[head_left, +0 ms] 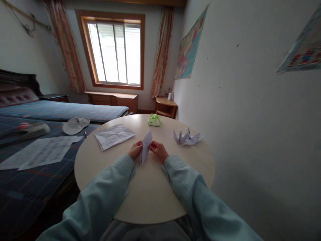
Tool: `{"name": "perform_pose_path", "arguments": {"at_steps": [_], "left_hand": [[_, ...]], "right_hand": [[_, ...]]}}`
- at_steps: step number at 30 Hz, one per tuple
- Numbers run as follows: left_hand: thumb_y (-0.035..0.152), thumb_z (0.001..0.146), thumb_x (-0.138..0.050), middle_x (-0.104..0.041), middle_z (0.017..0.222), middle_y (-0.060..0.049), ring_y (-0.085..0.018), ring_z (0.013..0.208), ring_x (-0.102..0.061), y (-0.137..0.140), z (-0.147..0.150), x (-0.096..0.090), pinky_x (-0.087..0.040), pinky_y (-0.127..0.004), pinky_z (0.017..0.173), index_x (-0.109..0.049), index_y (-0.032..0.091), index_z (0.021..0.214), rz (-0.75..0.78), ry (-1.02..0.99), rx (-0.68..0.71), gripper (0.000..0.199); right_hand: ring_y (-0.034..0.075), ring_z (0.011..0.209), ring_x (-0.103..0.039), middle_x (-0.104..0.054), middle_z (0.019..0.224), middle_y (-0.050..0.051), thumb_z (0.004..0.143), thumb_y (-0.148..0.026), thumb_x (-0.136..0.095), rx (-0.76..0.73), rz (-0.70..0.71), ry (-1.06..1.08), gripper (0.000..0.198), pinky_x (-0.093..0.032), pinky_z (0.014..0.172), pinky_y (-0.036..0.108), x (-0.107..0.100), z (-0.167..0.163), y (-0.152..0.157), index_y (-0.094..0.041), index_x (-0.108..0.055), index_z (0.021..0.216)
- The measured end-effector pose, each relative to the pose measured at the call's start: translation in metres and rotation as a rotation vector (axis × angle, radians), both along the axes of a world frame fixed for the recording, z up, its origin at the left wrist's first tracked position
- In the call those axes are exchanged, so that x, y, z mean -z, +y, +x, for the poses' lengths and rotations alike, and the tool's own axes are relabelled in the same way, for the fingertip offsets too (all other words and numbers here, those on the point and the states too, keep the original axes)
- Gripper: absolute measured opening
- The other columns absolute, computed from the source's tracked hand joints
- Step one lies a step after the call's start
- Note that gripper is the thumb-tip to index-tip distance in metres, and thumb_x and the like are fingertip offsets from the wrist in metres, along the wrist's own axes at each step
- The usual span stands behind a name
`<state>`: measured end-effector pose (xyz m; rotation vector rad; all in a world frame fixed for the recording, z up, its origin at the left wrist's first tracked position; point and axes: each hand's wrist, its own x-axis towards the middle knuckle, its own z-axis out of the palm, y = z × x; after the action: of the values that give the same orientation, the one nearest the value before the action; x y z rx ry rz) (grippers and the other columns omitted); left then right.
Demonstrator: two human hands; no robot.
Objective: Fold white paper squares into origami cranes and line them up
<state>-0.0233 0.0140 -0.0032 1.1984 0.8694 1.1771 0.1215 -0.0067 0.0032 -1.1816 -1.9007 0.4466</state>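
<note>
So we're pinching a folded white paper (145,149) with our left hand (134,150) and right hand (159,150) over the round table (150,197), though its creases look kinda blurry.

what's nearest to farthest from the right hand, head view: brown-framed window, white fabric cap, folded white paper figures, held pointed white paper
1. Pointed white paper: touching the right hand, on its left
2. Folded white paper figures: right side of the round table
3. White fabric cap: left, on the blue bed
4. Brown-framed window: straight ahead
</note>
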Motion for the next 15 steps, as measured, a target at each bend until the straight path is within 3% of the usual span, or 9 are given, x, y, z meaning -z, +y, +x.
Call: {"name": "perform_pose_path", "arguments": {"at_steps": [15], "left_hand": [[0.030,0.048,-0.068,-0.055,0.056,0.003,-0.009,0.052,-0.050,0.0030,0.0003,0.0032,-0.036,-0.020,0.052,-0.054,0.012,0.067,0.006,0.016,0.026,0.029]], "right_hand": [[0.008,0.055,-0.046,-0.051,0.059,-0.003,0.065,-0.027,-0.058,0.008,-0.005,0.087,0.013,-0.038,0.054,0.020,-0.0016,-0.0022,0.0004,-0.017,-0.050,0.068]]}}
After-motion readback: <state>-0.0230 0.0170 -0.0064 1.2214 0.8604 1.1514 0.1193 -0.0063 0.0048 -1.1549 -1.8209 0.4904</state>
